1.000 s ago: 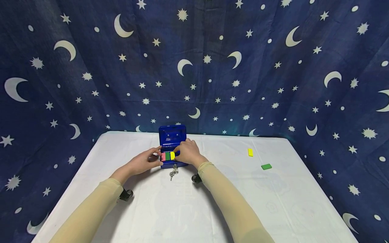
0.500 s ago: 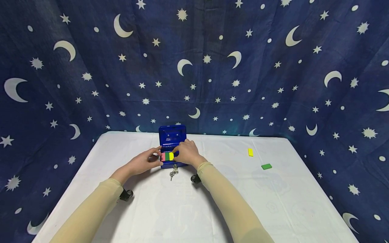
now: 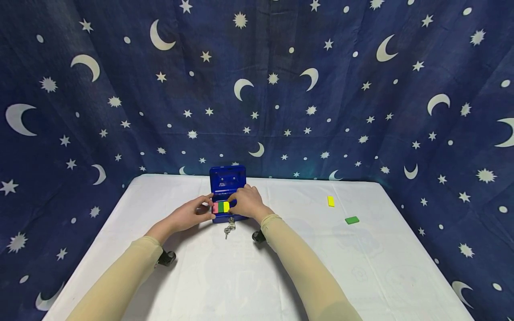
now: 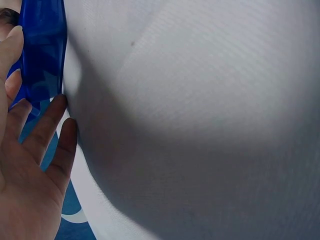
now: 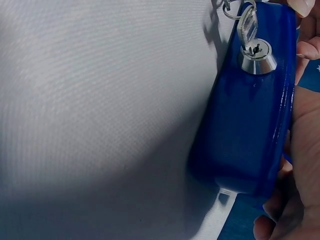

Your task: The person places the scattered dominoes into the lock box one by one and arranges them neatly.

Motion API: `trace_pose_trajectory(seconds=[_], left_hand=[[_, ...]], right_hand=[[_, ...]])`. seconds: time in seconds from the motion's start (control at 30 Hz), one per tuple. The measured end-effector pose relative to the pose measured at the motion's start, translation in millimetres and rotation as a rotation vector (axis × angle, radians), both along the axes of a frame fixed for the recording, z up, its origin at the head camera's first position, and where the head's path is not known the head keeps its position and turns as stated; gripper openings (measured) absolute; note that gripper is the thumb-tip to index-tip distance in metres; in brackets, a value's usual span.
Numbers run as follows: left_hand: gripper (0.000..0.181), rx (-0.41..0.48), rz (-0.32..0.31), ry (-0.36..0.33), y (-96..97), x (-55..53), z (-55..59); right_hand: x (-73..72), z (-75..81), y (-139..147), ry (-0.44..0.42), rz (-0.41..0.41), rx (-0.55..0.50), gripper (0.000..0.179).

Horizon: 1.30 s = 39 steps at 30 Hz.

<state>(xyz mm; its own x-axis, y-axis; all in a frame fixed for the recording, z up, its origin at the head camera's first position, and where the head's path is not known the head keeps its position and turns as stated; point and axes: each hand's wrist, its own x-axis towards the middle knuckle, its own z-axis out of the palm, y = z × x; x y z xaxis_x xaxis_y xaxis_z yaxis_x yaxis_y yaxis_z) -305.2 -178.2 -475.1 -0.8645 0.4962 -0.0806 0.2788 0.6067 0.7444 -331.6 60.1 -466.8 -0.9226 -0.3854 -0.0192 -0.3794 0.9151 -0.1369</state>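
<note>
A blue cash box stands with its lid raised at the back of the table. Inside, a pink block, a green block and a yellow block lie side by side. My left hand holds the box's left end, thumb at the front corner and fingers along the rim by the pink block. With thumb and index finger my right hand pinches the yellow block, its palm over the box's right half, which it hides. Keys hang from the front lock.
A yellow tile and a green tile lie on the right part of the white-covered table. Behind the table hangs a dark blue curtain with moons and stars.
My right hand has shifted slightly left with the yellow block, and the narrow gap between it and the green block has closed. My left hand stays in place.
</note>
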Motion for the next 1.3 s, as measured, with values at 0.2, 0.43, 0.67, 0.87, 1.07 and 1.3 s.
trace_pose_trajectory(seconds=[0.2,0.43,0.67,0.87,1.07,1.3], left_hand=[[0.038,-0.001,0.001,0.007,-0.1,0.1,-0.1],[0.041,-0.004,0.002,0.026,-0.9,-0.9,-0.7],[0.041,-0.012,0.001,0.023,0.2,-1.7,-1.4],[0.041,-0.021,-0.001,0.024,0.6,-1.1,-0.3],[0.041,-0.028,0.003,0.018,0.7,-0.9,0.0],[0.042,-0.030,0.000,0.027,0.1,0.0,0.1]], right_hand=[[-0.2,1.2,1,0.004,0.008,-0.011,0.043],[0.7,6.7,5,0.025,0.021,-0.031,0.043],[2.1,12.9,14,0.047,0.022,-0.109,0.040],[2.5,18.2,24,0.070,0.028,-0.178,0.040],[6.3,25.5,37,0.069,0.024,-0.228,0.042],[11.1,30.8,52,0.071,0.022,-0.250,0.042]])
